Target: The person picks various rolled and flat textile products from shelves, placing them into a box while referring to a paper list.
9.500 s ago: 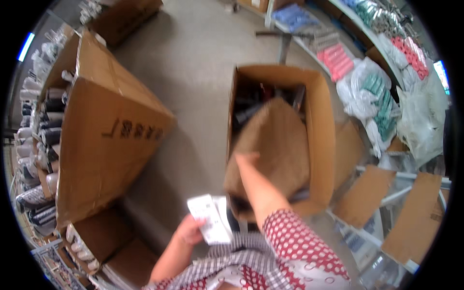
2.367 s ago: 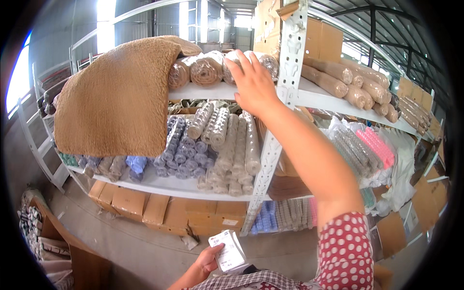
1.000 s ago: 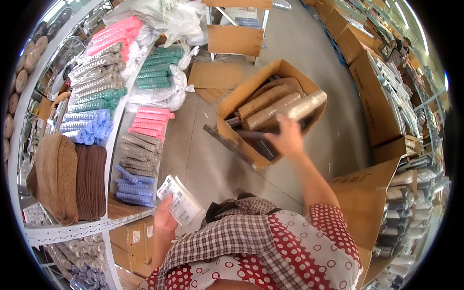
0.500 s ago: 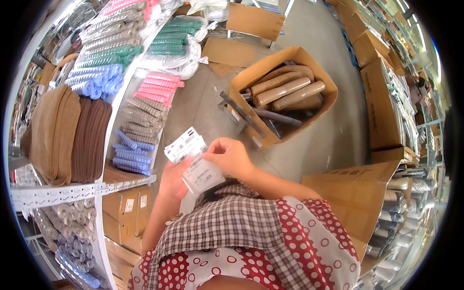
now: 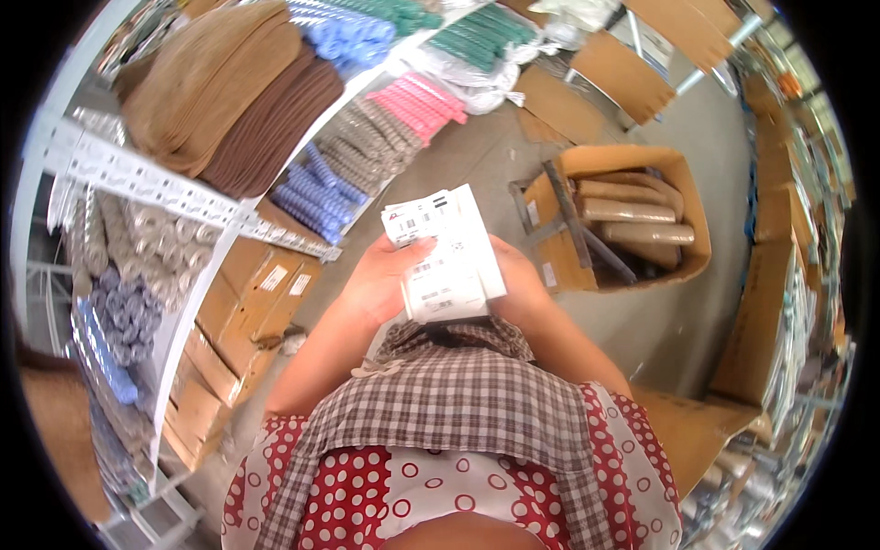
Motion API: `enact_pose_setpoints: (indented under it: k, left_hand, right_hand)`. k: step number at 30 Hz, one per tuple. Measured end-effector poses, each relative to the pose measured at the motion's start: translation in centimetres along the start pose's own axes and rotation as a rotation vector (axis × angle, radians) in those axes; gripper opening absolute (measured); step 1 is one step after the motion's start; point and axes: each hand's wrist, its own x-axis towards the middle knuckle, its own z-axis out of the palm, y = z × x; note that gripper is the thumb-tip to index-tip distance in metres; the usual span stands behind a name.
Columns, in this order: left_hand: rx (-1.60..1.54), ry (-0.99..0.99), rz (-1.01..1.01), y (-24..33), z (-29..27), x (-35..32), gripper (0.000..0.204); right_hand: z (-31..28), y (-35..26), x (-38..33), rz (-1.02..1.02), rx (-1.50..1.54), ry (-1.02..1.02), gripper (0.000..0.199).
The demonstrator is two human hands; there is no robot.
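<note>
Head view: both your hands meet at chest height on a stack of white label slips [image 5: 446, 257]. Left hand [image 5: 385, 275] clamps the stack's left edge, thumb on top; right hand [image 5: 518, 280] cups it from behind on the right, fingers mostly hidden, so that grip is closed on the paper as far as shows. Step looks like reading or sorting the slips; next move likely calls for thumbing one sheet free without dropping the rest. Stack's long axis runs away from your chest, top end tilted up-left. Beyond the right grip sits an open cardboard box [image 5: 683, 215] of brown rolls [image 5: 628, 211]; left of the left grip, shelving [image 5: 137, 179] with folded mats.
</note>
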Motion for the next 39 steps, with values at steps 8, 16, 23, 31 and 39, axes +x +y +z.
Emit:
enact_pose_setpoints:
  k: [8,16,23,31,39]
  left_hand:
    - [-0.045,0.031,0.098,0.9,-1.3,-3.0,0.032]
    - [-0.069,0.066,0.168,1.1,-2.9,-4.7,0.031]
    - [-0.128,0.095,0.212,1.9,-5.3,-6.8,0.030]
    - [-0.062,0.151,0.267,3.8,-9.9,-10.4,0.031]
    - [0.147,0.148,0.503,4.8,-11.9,-12.3,0.039]
  right_hand:
    - [2.7,0.8,-0.4,0.004,-0.063,-0.205,0.041]
    - [5.0,1.8,-0.8,-0.017,-0.248,-0.213,0.035]
    - [7.0,4.3,0.5,0.073,-0.278,-0.239,0.034]
    - [11.9,8.8,1.7,0.064,-0.640,-0.294,0.031]
    - [13.8,12.1,3.3,0.101,-0.324,-0.384,0.034]
